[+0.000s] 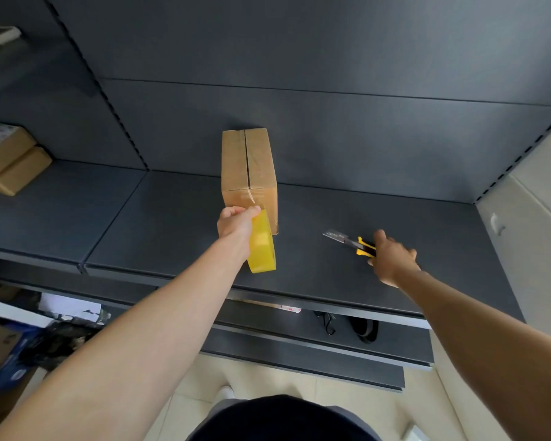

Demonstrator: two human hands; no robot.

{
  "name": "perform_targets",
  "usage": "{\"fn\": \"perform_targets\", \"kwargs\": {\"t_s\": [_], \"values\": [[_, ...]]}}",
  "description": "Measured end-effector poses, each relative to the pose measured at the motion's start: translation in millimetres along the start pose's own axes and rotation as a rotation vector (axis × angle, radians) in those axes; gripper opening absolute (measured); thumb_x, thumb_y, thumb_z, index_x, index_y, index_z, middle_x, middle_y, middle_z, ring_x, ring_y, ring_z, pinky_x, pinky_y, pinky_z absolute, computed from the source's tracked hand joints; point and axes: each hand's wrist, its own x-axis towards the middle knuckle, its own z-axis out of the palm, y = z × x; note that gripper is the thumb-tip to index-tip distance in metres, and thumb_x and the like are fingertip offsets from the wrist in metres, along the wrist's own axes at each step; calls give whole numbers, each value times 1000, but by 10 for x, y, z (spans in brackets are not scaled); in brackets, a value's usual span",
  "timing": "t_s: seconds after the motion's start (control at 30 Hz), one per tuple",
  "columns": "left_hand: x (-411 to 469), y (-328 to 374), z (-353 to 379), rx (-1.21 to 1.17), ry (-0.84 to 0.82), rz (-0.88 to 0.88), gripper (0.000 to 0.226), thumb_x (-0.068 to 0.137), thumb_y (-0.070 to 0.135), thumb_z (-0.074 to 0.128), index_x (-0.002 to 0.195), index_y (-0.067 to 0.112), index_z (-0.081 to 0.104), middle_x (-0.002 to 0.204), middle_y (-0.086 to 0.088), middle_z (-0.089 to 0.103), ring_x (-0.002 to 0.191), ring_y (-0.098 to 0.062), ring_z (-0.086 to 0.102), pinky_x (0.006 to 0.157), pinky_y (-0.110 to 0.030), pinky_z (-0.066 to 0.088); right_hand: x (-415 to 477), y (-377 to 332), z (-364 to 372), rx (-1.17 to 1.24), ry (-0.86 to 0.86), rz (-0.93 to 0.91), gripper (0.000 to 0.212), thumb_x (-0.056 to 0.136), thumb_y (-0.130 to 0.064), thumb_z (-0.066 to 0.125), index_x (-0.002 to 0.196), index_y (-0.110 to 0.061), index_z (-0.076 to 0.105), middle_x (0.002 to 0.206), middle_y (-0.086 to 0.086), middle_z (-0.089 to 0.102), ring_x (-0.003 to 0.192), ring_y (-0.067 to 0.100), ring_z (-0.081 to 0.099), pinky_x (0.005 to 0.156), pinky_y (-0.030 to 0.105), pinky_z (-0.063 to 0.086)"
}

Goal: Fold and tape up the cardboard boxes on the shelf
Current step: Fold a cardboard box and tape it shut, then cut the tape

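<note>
Dark grey metal shelving is seen from the head view, and on its shelf (159, 224) a closed cardboard box (248, 167) is stood on end near the back panel. A yellow tape roll (261, 246) is gripped by the left hand (236, 222) and held at the box's near face, with a strip laid up the centre seam. Taping is judged almost done, and the strip must next be cut. The right hand (392, 259) is laid over the handle of a utility knife (347, 239) well right of the box. Whether the fingers are closed round the handle cannot be told through the blur. Its blade is extended, so care is called for. More boxes (10, 160) are stacked far left, out of the way.
</note>
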Motion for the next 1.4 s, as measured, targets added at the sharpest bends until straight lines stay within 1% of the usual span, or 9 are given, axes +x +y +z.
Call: {"fn": "perform_targets", "kwargs": {"t_s": [0.17,0.27,0.4,0.57,0.73,0.97,1.13,1.3,1.4], "values": [[-36,21,-34,-20,-32,-23,29,77,19,75,94,16,53,99,-4,60,87,-25,58,87,-41,52,-126,-366,-280,258,177,-321,27,94,-21,57,113,-8,42,107,9,55,85,34,56,72,41,48],[-50,37,-60,-11,-53,-22,29,77,19,76,96,16,53,104,-5,61,96,-27,59,92,-43,50,-134,-684,-399,213,201,-440,29,93,-23,57,113,-8,42,109,8,54,84,37,56,71,42,48],[-55,60,-104,4,-73,-21,30,76,18,78,96,15,56,106,-5,62,96,-26,58,92,-41,50,-72,-1031,-409,68,237,-546,25,96,-23,52,113,-9,40,101,8,57,74,26,48,61,34,39],[-20,95,-138,48,-104,-16,30,75,18,78,97,14,57,106,-7,63,99,-27,58,93,-41,49,13,-1300,-368,-50,258,-576,21,98,-22,47,113,-10,38,99,7,58,80,26,52,62,35,39],[28,139,-160,72,-127,-39,32,74,18,79,97,14,57,92,-2,59,88,-22,53,79,-34,46,102,-1381,-283,-193,270,-551,18,99,-16,44,115,-11,40,101,6,58,88,26,54,65,31,34],[63,266,-209,140,-170,-103,35,73,22,79,99,15,56,77,-1,55,68,-17,53,54,-26,39,173,-1454,-178,-195,266,-490,37,89,-3,56,117,-15,36,102,4,55,93,24,52,72,29,36],[80,333,-220,197,-160,-139,39,72,25,79,100,14,55,76,-4,54,64,-18,51,50,-27,36,173,-1483,-164,-205,275,-457,45,83,5,57,116,-15,35,101,5,53,92,25,50,78,33,41],[120,375,-246,264,-164,-168,58,70,29,79,118,9,53,100,-10,58,85,-26,54,71,-36,43,162,-1463,-165,-266,242,-414,61,71,12,61,119,-14,34,104,6,52,95,26,50,79,35,41],[153,406,-289,325,-176,-169,57,69,30,79,118,8,57,104,-11,60,88,-29,57,73,-36,44,163,-1377,-129,-308,225,-376,64,69,12,61,120,-15,33,106,5,52,97,26,50,77,34,40]]}}
